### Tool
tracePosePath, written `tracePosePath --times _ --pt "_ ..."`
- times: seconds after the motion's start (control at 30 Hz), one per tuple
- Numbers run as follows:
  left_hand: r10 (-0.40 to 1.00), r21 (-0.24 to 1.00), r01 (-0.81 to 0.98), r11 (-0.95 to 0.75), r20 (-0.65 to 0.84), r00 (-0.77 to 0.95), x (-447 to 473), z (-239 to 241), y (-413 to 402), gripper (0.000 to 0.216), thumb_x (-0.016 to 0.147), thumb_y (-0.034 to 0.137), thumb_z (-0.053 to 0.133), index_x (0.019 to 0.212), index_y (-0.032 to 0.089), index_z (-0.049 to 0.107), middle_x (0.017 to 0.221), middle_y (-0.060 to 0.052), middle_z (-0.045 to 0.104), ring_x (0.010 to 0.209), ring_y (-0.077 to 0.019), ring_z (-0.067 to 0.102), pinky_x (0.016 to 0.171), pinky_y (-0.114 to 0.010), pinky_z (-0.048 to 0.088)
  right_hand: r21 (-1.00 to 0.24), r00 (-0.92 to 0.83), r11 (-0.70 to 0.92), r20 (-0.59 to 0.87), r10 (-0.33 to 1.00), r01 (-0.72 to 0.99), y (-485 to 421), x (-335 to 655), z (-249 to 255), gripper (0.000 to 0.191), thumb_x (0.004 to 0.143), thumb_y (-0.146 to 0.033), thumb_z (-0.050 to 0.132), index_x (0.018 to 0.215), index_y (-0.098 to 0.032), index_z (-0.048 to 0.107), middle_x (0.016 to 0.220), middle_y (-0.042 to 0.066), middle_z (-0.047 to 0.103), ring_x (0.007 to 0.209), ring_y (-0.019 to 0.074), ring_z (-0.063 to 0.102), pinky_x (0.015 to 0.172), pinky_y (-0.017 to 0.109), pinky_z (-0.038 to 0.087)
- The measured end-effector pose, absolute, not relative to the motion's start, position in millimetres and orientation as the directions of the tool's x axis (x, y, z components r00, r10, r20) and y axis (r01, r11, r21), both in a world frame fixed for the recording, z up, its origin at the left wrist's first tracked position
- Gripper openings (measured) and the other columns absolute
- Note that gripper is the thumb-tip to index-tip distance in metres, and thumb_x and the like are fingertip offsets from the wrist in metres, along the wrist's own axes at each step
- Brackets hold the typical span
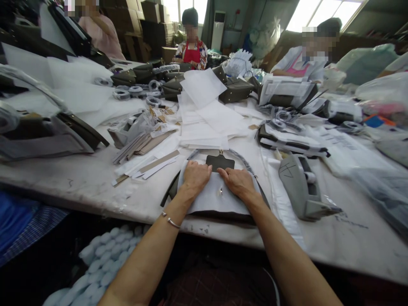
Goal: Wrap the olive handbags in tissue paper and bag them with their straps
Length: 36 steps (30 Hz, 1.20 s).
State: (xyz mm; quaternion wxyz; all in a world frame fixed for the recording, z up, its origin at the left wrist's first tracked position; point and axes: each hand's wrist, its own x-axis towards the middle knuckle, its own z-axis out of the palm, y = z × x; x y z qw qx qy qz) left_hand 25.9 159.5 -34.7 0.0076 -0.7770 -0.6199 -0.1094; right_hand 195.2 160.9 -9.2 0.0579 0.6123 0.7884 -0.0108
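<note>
Right in front of me on the table lies a dark handbag [207,215], with a white wrapping sheet [207,203] spread over its front. A small metal clasp [221,191] pokes through the sheet. My left hand [196,174] is closed on the sheet's upper edge at the left, fingers curled over it. At the right of that edge, my right hand [237,182] grips likewise, its thumb pointing inward. Between the hands a dark tag [219,162] hangs from a gold-coloured fitting. The bag's wrapped handle [239,158] arches behind my hands.
A grey tape dispenser [299,187] stands to the right. Cardboard strips [146,146] lie left, and white sheets [207,114] are stacked beyond the bag. More dark bags [237,89] crowd the back. Several people, one in a red apron [191,54], are around the table.
</note>
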Motion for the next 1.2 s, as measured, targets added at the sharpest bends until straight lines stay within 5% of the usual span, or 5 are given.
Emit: tracePosePath --times 0.13,0.5,0.7,0.9,1.2 --pt "0.961 0.11 0.973 -0.205 0.213 0.178 27.8 -37.8 160.2 0.036 0.1 0.034 0.046 0.093 0.011 0.073 0.098 -0.017 0.071 0.102 -0.0294 0.061 0.09 -0.042 0.04 0.017 -0.199 0.2 -0.058 0.978 0.98 162.6 194.0 -13.8 0.054 0.101 -0.059 0.027 0.105 -0.018 0.063 0.089 0.012 0.075 0.088 0.0262 0.07 0.081 0.035 0.044" --pt "0.957 0.175 0.968 -0.18 0.257 0.132 27.8 -43.6 159.7 0.054 0.097 0.04 0.053 0.143 0.013 0.042 0.135 -0.016 0.059 0.131 -0.0277 0.049 0.113 -0.043 0.031 -0.151 -0.166 0.203 0.229 0.959 0.967 168.9 198.7 -38.9 0.072 0.093 -0.054 0.051 0.146 -0.007 0.037 0.146 0.024 0.047 0.127 0.0355 0.051 0.102 0.045 0.041" --pt "0.957 0.352 0.911 -0.214 0.261 0.124 22.6 -43.4 158.6 0.072 0.091 0.03 0.064 0.149 0.006 0.028 0.135 -0.019 0.058 0.131 -0.0265 0.049 0.118 -0.046 0.024 -0.575 -0.016 0.142 0.219 0.976 0.806 178.1 208.1 -42.5 0.092 0.081 -0.057 0.061 0.152 -0.01 0.029 0.141 0.02 0.054 0.123 0.0333 0.056 0.101 0.044 0.044" --pt "0.949 0.606 0.742 -0.287 0.288 0.132 11.8 -32.5 152.3 0.032 0.077 0.005 0.06 0.106 0.016 0.063 0.109 -0.009 0.067 0.11 -0.0239 0.06 0.101 -0.038 0.045 -0.876 -0.006 0.213 0.233 0.972 0.433 171.2 222.9 -28.4 0.064 0.089 -0.071 0.038 0.087 -0.02 0.076 0.095 0.011 0.074 0.095 0.0295 0.066 0.089 0.041 0.048" --pt "0.925 0.835 0.413 -0.364 0.271 0.267 -2.2 -30.4 151.9 0.037 0.069 -0.006 0.032 0.072 0.016 0.061 0.084 -0.002 0.072 0.083 -0.0134 0.066 0.082 -0.025 0.052 -0.677 -0.281 0.468 0.374 0.884 0.569 160.2 207.5 -23.1 0.048 0.09 -0.054 0.055 0.054 -0.023 0.047 0.058 0.0 0.05 0.058 0.0165 0.047 0.062 0.032 0.037"
